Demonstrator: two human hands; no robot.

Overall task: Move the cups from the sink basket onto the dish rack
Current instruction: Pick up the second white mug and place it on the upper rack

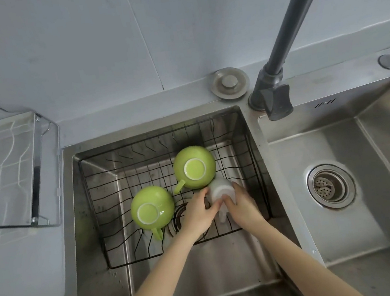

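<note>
A black wire sink basket [110, 183] sits in the left sink bowl. Two green cups lie upside down in it: one at the left [152, 207], one further back [194, 167]. A white cup [220, 189] stands bottom-up at the basket's right side, just in front of the back green cup. My left hand [198, 212] grips the white cup from the left and my right hand [241, 206] grips it from the right. The cup's handle points toward me, partly hidden between my hands. The dish rack [7, 171], a steel wire rack, stands on the counter at the far left.
A dark faucet [273, 94] rises behind the divider between the bowls. The right sink bowl [376, 174] has a strainer drain [330, 185]. A round drain plug [229, 83] lies on the ledge behind the left bowl. A tiled wall is at the back.
</note>
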